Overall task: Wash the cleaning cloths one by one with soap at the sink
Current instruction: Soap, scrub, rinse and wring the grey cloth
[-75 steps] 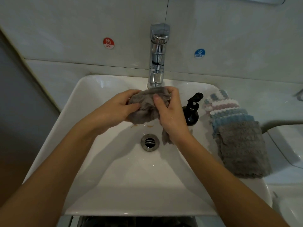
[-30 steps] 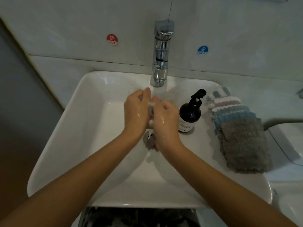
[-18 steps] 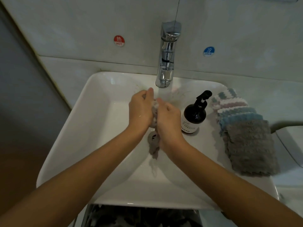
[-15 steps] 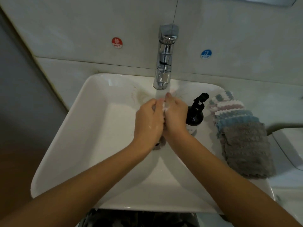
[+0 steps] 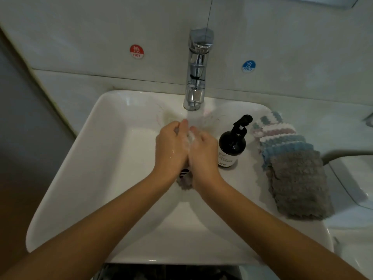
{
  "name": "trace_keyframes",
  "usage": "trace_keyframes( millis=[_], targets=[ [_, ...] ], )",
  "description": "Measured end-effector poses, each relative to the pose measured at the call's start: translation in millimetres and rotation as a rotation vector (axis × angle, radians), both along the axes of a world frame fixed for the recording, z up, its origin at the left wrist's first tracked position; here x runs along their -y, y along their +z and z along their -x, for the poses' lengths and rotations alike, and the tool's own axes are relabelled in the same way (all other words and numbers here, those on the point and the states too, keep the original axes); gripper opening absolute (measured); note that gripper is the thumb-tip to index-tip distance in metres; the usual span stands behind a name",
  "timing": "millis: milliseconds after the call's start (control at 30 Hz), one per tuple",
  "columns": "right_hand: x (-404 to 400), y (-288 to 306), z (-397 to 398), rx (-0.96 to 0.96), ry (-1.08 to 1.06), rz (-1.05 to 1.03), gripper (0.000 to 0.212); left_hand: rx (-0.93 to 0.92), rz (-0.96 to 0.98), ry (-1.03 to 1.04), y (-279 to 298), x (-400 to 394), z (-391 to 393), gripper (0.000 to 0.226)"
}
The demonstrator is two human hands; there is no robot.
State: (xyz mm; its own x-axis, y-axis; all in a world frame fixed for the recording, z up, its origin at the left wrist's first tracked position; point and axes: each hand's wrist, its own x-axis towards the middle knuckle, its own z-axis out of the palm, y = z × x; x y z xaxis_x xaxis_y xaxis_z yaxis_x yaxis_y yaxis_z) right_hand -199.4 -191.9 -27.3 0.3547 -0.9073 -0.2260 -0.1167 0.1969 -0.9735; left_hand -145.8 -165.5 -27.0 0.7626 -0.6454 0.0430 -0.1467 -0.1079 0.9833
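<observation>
Compared with half a second ago, more of the grey cloth [image 5: 184,183] hangs out below the wrists. The left hand [image 5: 171,147] and right hand [image 5: 202,151] squeeze it together, with foam between them, under the faucet [image 5: 196,77]. The white sink [image 5: 96,178] carries the soap bottle [image 5: 231,147] and the stacked cloths [image 5: 292,168] on its right rim.

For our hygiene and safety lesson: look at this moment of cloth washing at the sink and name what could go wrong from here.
1. The soap bottle stands on the sink ledge right beside the right hand; an outward scrubbing stroke could knock it over.
2. The grey cloth hangs over the drain, so it might slow drainage.
3. Water from the tap hits both hands, the left hand included, and may splash onto the stacked cloths.
</observation>
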Motion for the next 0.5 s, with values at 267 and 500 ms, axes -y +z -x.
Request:
trace_keyframes(
  millis=[267, 500],
  targets=[
    [18.3, 16.6, -3.4, 0.089, -0.086, -0.037, 0.035, 0.115, 0.083, -0.103, 11.6, -12.3, 22.4, 0.035],
    [-7.9, 15.0, 5.9, -0.005, 0.063, 0.064, 0.031, 0.008, 0.015, -0.008, 2.8, -5.6, -1.1, 0.039]
  ],
)
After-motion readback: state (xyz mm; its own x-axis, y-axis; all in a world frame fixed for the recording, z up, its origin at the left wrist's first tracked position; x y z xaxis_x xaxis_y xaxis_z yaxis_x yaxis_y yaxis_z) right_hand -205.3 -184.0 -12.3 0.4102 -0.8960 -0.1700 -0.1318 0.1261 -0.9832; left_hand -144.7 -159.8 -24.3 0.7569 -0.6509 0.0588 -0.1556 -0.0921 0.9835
